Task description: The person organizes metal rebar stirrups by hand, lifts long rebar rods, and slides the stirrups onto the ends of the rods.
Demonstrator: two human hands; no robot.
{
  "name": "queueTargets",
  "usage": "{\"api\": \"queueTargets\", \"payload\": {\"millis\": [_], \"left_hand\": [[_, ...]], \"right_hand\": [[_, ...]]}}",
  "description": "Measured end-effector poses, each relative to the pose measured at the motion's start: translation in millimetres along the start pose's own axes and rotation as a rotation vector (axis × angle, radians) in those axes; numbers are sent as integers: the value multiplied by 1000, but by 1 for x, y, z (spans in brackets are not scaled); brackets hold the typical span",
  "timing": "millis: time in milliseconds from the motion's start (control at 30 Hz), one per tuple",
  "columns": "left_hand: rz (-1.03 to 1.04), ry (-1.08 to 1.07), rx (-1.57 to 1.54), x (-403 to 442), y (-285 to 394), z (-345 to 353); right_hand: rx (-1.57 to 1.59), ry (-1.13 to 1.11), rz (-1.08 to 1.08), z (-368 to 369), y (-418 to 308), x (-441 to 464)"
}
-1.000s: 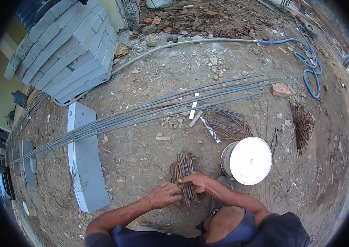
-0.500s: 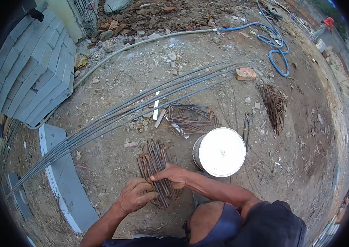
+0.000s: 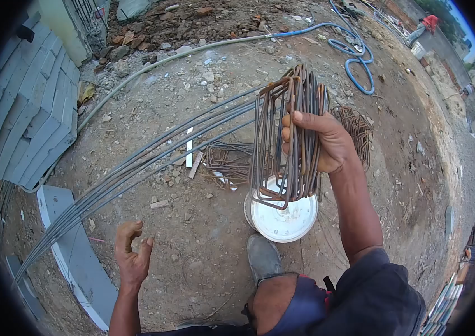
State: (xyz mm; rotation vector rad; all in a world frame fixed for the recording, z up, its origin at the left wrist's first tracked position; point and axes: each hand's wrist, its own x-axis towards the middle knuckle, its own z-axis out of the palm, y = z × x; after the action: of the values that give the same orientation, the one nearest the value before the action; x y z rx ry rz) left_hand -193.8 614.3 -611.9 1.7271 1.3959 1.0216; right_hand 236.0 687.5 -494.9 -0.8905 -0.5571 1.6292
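Observation:
Raised above the white bucket (image 3: 285, 224), my right hand (image 3: 327, 140) is closed around a bundle of rusty rectangular rebar stirrups (image 3: 296, 145). The stirrups hang in front of the bucket's lid and hide part of it. My left hand (image 3: 132, 252) is over the dirt at lower left, empty, its thumb and fingers apart. Behind the held bundle, more rebar stirrups (image 3: 227, 162) lie on the ground left of the bucket. Another stirrup pile (image 3: 358, 134) is partly covered by my right hand.
Long steel bars (image 3: 153, 148) run diagonally across the ground, over a grey slab (image 3: 72, 246). Stacked grey blocks (image 3: 30, 106) stand at left. A blue hose (image 3: 349, 64) curls at the back. A person in red (image 3: 429, 23) is far off at upper right.
My right hand has lifted the stirrup bundle off the ground, up and to the right. My left hand has let go of it and moved left. The view has shifted slightly.

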Motion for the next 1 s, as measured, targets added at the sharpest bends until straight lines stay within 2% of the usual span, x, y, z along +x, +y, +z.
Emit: {"api": "queueTargets", "payload": {"millis": [33, 67, 167, 200, 300, 400, 500, 600, 767, 1000], "left_hand": [[-169, 57, -122, 1, -12, -3], [-267, 41, -132, 4, -18, -11], [-604, 182, -450, 16, -29, -22], [-631, 176, -433, 16, -41, -25], [-799, 242, -800, 28, -51, -30], [-839, 364, -1052, 51, -53, -28], [-770, 350, -1033, 65, -76, -40], [-797, 479, -883, 73, -89, -33], [-791, 453, -990, 85, -75, -10], [-710, 610, -1016, 97, -89, 1]], "right_hand": [[-70, 91, 15, -17, -16, 6], [-86, 108, 20, -33, -30, 13], [-113, 219, 14, -85, -64, 33], [-117, 264, 9, -102, -72, 39], [-187, 347, -25, -144, -84, 51], [-135, 378, -29, -171, -84, 59], [-108, 378, 4, -193, -78, 59], [-120, 436, 32, -209, -67, 66], [-177, 554, 109, -225, -50, 72], [-250, 452, 279, -243, -31, 78]]}}
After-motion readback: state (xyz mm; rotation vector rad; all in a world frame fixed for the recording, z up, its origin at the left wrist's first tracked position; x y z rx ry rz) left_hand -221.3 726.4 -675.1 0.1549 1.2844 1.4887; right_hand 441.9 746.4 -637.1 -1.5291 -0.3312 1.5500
